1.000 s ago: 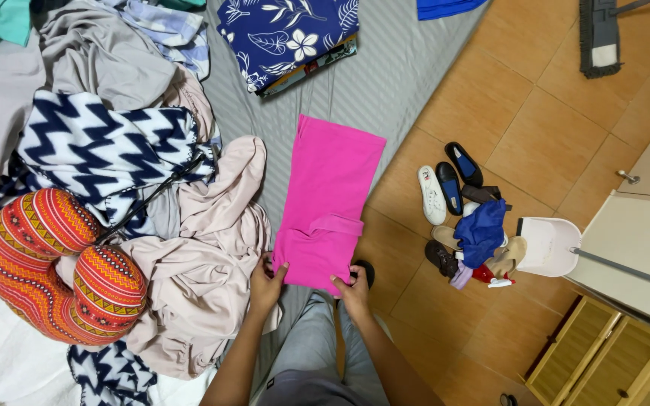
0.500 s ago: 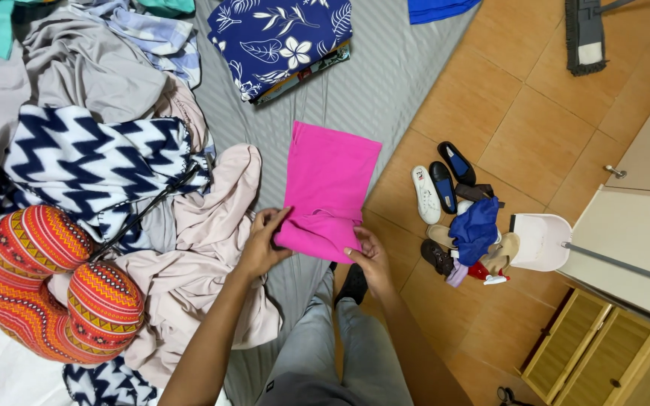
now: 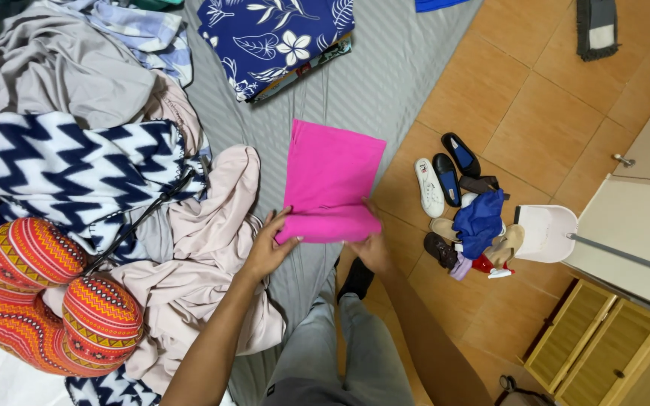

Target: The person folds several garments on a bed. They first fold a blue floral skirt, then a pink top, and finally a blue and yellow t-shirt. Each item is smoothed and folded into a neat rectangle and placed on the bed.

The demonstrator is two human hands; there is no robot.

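From the head camera, a pink cloth lies flat on the grey striped bed sheet, close to the sheet's right edge where the orange tiled floor begins. Its long axis runs from near to far, leaning slightly to the right at the far end; the near end is folded over into a thicker band.

The left hand has its fingers closed on the near left corner of that fold, thumb on top. The right hand pinches the near right corner, fingers curled under the cloth's edge.

Left of the cloth, just beside it, a pale pink garment is heaped, with a navy and white zigzag blanket and an orange patterned cushion farther left. At the far side a dark blue floral fabric lies well apart, leaving bare sheet between it and the cloth's far edge. To the right, on the floor, shoes and a blue rag sit near the bed edge.
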